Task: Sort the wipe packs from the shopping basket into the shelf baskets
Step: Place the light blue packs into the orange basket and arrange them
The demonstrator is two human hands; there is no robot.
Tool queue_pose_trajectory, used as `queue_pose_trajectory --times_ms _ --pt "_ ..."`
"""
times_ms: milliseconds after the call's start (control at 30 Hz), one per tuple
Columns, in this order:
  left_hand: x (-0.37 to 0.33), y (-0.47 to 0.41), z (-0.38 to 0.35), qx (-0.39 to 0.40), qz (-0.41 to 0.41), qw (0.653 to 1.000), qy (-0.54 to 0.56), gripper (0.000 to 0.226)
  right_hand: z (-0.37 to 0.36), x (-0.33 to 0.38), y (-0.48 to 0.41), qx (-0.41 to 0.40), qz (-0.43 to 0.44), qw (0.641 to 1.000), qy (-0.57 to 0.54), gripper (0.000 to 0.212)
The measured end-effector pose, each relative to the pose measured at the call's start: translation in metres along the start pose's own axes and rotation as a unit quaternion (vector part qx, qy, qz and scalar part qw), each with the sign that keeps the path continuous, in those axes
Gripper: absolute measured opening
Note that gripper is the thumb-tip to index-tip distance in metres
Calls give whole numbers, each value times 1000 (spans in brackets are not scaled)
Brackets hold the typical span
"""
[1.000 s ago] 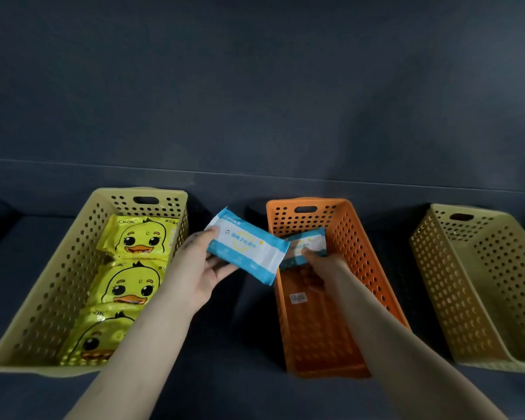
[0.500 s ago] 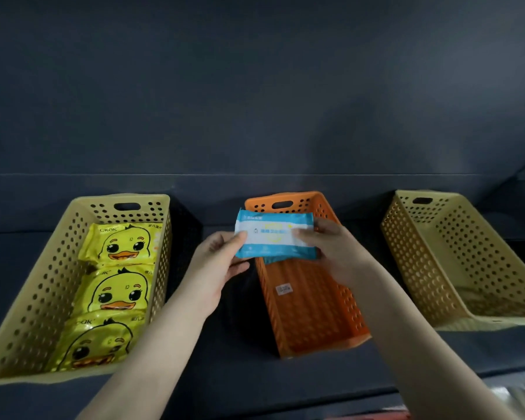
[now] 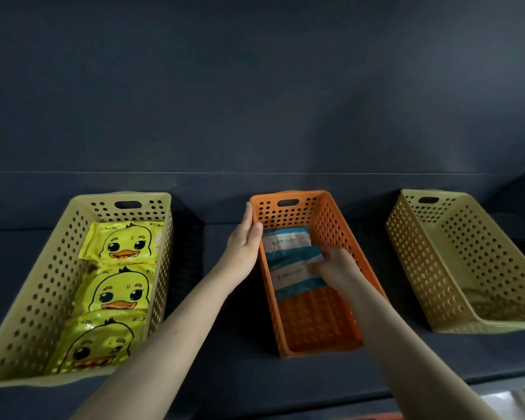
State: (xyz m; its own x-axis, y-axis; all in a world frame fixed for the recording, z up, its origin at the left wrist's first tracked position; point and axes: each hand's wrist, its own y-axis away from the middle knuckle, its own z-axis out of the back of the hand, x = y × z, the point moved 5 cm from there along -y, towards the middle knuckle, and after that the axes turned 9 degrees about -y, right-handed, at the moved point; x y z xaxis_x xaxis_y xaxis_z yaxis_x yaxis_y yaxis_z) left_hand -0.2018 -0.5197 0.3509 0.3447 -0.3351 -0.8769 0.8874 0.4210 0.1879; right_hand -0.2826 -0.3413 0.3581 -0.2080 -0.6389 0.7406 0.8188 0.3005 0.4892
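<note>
while flat left hand (image 3: 243, 247) touches perforated orange basket (image 3: 331, 219), right hand (image 3: 335, 265) grips glossy pack (image 3: 288, 278).

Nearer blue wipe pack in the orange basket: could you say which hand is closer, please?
Right. The right hand curls its fingers onto the right edge of the nearer blue wipe pack; the left hand lies flat against the orange basket outside its left wall.

Both arms extended; left hand (image 3: 244, 247) flat, straight-fingered; right hand (image 3: 335, 266) curled, blurred.
</note>
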Motion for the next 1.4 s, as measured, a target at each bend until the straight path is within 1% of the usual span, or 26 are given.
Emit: queue_pose_trajectory --times_ms 100,200,300,400,467,567,633,800,900,967,1033,1100,1233,1400 --pt "-6 3 0 9 -11 1000 24 57 -2 -3 -7 -29 -9 999 -20 14" --pt "-10 6 -1 16 -18 998 51 56 -4 -6 -9 -33 -21 999 -29 16" --pt "-9 6 -1 21 -21 998 58 56 -4 -6 -9 -40 -23 999 -6 22" --pt "-7 5 0 26 -17 998 60 57 -5 -1 -4 -43 29 996 71 36" --pt "-7 5 0 29 -17 998 60 57 -9 1 -1 -29 57 990 129 46" --pt "-6 4 0 31 -15 998 59 58 -18 -4 -2 8 55 970 236 52" --pt "-5 4 -1 33 -15 998 58 58 -20 -4 -3 10 53 962 268 54" --pt "-6 4 0 30 -8 998 50 58 -24 -3 -7 6 47 969 243 55" --pt "-10 5 2 20 -4 999 38 57 -24 -3 -8 4 46 972 230 51" --pt "-11 6 4 24 6 999 24 57 -22 -2 -10 2 60 978 199 47" --pt "-12 7 7 29 18 999 0 56 -18 1 -8 -1 65 986 154 48" --pt "-15 7 11 18 19 999 -39 57 -11 6 -6 -14 94 985 145 51" --pt "-31 14 24 1 -15 991 -132 62 8 28 19 -35 171 970 167 57" --pt "-57 44 55 -45 -71 972 -221 58 42 53 80 -99 247 952 150 53"
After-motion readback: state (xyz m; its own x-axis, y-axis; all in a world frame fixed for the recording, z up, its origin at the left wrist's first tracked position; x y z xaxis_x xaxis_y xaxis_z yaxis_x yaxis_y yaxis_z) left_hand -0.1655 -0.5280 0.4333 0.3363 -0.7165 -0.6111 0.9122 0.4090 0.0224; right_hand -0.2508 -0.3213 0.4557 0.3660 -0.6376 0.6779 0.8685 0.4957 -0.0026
